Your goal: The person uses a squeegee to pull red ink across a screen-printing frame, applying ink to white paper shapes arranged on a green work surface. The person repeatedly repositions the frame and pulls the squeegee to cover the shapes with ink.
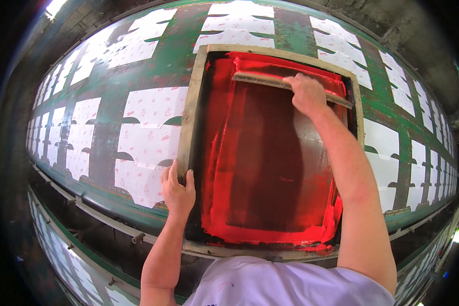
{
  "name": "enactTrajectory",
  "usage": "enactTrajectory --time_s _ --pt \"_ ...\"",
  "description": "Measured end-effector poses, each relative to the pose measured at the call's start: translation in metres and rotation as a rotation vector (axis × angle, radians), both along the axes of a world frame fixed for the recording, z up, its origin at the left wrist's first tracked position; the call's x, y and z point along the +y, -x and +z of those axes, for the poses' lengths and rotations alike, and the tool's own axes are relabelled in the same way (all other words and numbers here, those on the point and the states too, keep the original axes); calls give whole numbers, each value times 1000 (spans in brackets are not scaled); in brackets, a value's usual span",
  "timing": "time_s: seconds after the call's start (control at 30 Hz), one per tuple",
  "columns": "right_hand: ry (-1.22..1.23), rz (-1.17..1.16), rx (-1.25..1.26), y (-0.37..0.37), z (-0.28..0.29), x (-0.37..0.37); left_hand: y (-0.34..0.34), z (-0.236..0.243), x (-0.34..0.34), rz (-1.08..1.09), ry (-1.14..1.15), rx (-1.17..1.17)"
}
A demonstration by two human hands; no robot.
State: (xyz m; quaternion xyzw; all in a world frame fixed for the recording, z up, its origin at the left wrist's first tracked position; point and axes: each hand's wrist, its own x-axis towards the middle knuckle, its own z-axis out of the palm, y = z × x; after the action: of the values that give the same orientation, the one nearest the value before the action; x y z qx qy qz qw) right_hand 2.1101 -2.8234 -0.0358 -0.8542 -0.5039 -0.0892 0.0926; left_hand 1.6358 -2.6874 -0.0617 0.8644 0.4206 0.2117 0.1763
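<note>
In front of me a wooden-framed printing screen [187,120] lies on the long green table. Bright red ink [260,234] is thick along the edges of its mesh, with a darker, thinly smeared middle. My right hand [308,94] is closed around the wooden squeegee [262,79], which lies across the far end of the mesh, with red ink on its far side. My left hand [178,188] rests at the left side of the frame, thumb and fingers apart about the wooden edge; some fingertips are hidden, and how firmly it grips does not show.
White cut fabric pieces [150,109] with small red prints lie in rows on the green table [107,109]. Those at the right [380,140] look plain white. A metal rail [107,219] runs along the near edge. Another table with white pieces [76,260] stands at lower left.
</note>
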Motion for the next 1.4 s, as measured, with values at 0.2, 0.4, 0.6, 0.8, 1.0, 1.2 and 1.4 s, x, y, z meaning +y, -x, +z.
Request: enactTrajectory --time_s 0.2,0.4,0.6,0.8,1.0,1.2,1.4 --pt "-10 -37 1 -68 11 32 -3 3 -3 -2 -74 29" --pt "125 14 97 -87 18 33 -5 3 -2 -9 -69 57" --pt "330 35 270 -48 47 17 -7 7 -3 25 -11 72" --pt "369 88 248 54 54 -50 -4 4 0 -6 -39 26" --pt "370 35 307 180 61 -124 -1 5 4 -51 -39 -14" --pt "327 -15 363 297 57 -195 4 2 5 -68 13 -3" --pt "276 -31 354 378 61 -237 4 7 4 -67 -9 29"
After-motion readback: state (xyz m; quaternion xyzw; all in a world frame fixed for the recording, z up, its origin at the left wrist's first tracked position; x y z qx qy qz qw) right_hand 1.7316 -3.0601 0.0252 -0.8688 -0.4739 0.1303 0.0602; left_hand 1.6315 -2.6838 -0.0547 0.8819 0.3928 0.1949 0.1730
